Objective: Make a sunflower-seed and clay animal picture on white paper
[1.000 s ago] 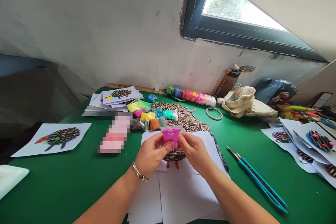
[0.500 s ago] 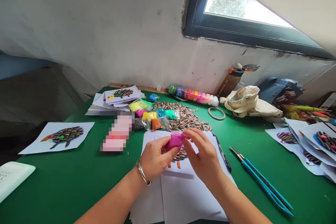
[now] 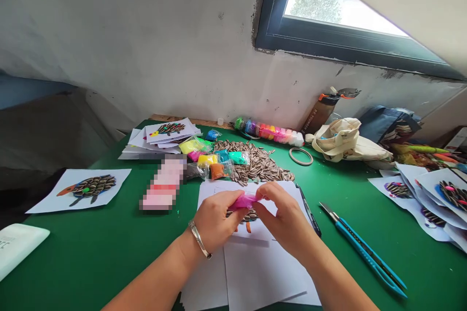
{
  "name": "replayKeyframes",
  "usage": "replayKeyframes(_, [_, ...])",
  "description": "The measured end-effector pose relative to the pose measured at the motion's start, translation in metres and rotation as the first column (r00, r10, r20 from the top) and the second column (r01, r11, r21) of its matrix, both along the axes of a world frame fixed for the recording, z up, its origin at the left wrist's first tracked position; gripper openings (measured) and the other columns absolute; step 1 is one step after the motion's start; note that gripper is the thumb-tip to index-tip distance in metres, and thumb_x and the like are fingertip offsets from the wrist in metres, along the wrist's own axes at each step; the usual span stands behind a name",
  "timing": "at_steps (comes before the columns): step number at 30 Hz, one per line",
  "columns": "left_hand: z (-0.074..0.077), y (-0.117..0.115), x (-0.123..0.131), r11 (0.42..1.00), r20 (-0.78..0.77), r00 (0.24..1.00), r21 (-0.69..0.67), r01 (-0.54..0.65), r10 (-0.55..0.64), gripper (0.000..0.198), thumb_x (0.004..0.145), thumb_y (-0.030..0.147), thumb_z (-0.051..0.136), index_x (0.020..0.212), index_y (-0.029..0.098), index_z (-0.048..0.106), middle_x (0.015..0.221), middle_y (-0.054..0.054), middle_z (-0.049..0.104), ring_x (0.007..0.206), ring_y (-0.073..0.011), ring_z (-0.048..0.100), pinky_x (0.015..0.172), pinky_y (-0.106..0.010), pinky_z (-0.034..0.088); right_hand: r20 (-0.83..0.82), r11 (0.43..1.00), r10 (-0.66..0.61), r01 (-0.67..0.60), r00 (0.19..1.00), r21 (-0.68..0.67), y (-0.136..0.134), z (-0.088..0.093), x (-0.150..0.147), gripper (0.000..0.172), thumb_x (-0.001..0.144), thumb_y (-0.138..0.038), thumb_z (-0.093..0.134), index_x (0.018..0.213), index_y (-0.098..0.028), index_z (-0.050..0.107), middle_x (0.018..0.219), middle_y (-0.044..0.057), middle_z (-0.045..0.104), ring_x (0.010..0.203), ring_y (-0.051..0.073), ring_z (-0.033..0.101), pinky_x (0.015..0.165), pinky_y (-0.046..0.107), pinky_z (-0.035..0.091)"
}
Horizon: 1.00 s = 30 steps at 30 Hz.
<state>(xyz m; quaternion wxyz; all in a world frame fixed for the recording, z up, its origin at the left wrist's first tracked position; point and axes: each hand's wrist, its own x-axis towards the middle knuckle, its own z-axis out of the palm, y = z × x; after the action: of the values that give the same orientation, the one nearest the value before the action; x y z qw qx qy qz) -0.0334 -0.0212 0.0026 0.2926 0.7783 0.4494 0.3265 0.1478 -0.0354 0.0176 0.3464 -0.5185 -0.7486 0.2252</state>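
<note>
My left hand and my right hand pinch a strip of magenta modelling clay between their fingers, stretching it across the gap. Just below the hands lies a sunflower-seed collage on white paper, mostly hidden by my fingers. Its orange clay legs show beneath. The paper sheets lie stacked under my forearms. A metal bangle circles my left wrist.
A heap of striped sunflower seeds and small bags of coloured clay lie just beyond the hands. A blue craft knife lies to the right, with stacked collages at both sides of the green mat.
The magenta clay has gone from a cup-like lump to a thin, stretched strip. My hands have drawn lower and closer over the collage, and the camera has shifted slightly.
</note>
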Motion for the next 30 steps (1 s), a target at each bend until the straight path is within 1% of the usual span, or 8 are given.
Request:
replayKeyframes(4, [-0.004, 0.0, -0.001, 1.0, -0.035, 0.999, 0.001, -0.018, 0.018, 0.026, 0.085, 0.028, 0.057, 0.109, 0.02, 0.064, 0.099, -0.003, 0.07, 0.09, -0.0199, 0.062, 0.081, -0.03, 0.046, 0.015, 0.997, 0.036, -0.037, 0.999, 0.073, 0.0, -0.004, 0.003, 0.009, 0.085, -0.013, 0.052, 0.082, -0.021, 0.053, 0.097, 0.005, 0.053, 0.087, 0.017, 0.053, 0.075, 0.031, 0.047])
replayKeyframes(9, [-0.004, -0.001, 0.0, 1.0, -0.071, 0.997, -0.006, 0.009, -0.01, 0.019, 0.086, 0.027, 0.055, 0.102, 0.023, 0.065, 0.088, 0.0, 0.069, 0.082, -0.0175, 0.061, 0.073, -0.028, 0.045, 0.029, 0.968, 0.066, -0.071, 0.997, 0.239, 0.0, -0.011, 0.003, 0.011, 0.085, -0.009, 0.052, 0.084, -0.02, 0.054, 0.097, 0.007, 0.052, 0.089, 0.018, 0.051, 0.073, 0.032, 0.046])
replayKeyframes(13, [0.0, 0.0, 0.0, 0.999, -0.092, 0.995, -0.022, 0.025, -0.027, 0.018, 0.089, 0.027, 0.053, 0.102, 0.025, 0.064, 0.082, 0.002, 0.068, 0.078, -0.0164, 0.06, 0.071, -0.027, 0.043, 0.016, 0.967, 0.092, -0.093, 0.996, 0.236, 0.001, -0.009, 0.003, 0.015, 0.088, -0.011, 0.052, 0.096, -0.022, 0.058, 0.085, 0.004, 0.054, 0.082, 0.018, 0.051, 0.071, 0.032, 0.045])
replayKeyframes(16, [0.003, 0.0, 0.0, 0.999, -0.11, 0.994, -0.041, 0.019, -0.024, 0.017, 0.089, 0.027, 0.053, 0.1, 0.024, 0.065, 0.079, 0.001, 0.067, 0.077, -0.0169, 0.059, 0.07, -0.027, 0.043, 0.008, 0.974, 0.088, -0.088, 0.996, 0.209, 0.002, -0.007, 0.005, 0.011, 0.087, -0.013, 0.055, 0.091, -0.022, 0.059, 0.08, 0.003, 0.055, 0.081, 0.018, 0.05, 0.07, 0.032, 0.045])
replayKeyframes(19, [0.005, -0.001, 0.001, 0.997, -0.127, 0.991, -0.068, 0.029, -0.037, 0.014, 0.088, 0.027, 0.052, 0.094, 0.023, 0.065, 0.078, 0.001, 0.066, 0.075, -0.017, 0.058, 0.067, -0.026, 0.042, -0.012, 0.975, 0.076, -0.072, 0.997, 0.212, 0.002, -0.006, 0.006, 0.009, 0.087, -0.013, 0.054, 0.083, -0.021, 0.058, 0.084, 0.004, 0.054, 0.083, 0.018, 0.05, 0.071, 0.032, 0.044])
replayKeyframes(24, [0.008, 0.0, 0.001, 0.999, -0.118, 0.993, -0.051, 0.006, -0.012, 0.014, 0.088, 0.03, 0.052, 0.086, 0.023, 0.064, 0.075, 0.002, 0.065, 0.072, -0.0158, 0.056, 0.066, -0.025, 0.039, -0.004, 0.951, 0.075, -0.07, 0.997, 0.3, 0.0, -0.007, 0.002, 0.011, 0.089, -0.01, 0.05, 0.086, -0.019, 0.055, 0.09, 0.006, 0.053, 0.086, 0.018, 0.048, 0.073, 0.033, 0.043])
replayKeyframes(27, [0.012, 0.0, 0.0, 0.997, -0.075, 0.997, -0.071, -0.013, 0.008, 0.016, 0.089, 0.03, 0.051, 0.082, 0.022, 0.063, 0.07, 0.003, 0.064, 0.067, -0.0142, 0.054, 0.063, -0.024, 0.038, 0.026, 0.928, 0.104, -0.106, 0.994, 0.358, -0.003, -0.006, -0.001, 0.013, 0.088, -0.007, 0.049, 0.089, -0.019, 0.053, 0.091, 0.006, 0.053, 0.087, 0.019, 0.048, 0.076, 0.034, 0.042])
replayKeyframes(30, [0.017, -0.001, -0.001, 0.989, 0.0, 1.0, -0.145, 0.013, -0.013, 0.022, 0.089, 0.035, 0.051, 0.078, 0.021, 0.063, 0.065, 0.004, 0.061, 0.062, -0.0128, 0.052, 0.059, -0.022, 0.037, 0.033, 0.925, 0.133, -0.136, 0.991, 0.355, -0.004, -0.004, -0.001, 0.015, 0.088, -0.007, 0.05, 0.091, -0.02, 0.053, 0.09, 0.005, 0.055, 0.086, 0.019, 0.049, 0.077, 0.035, 0.042])
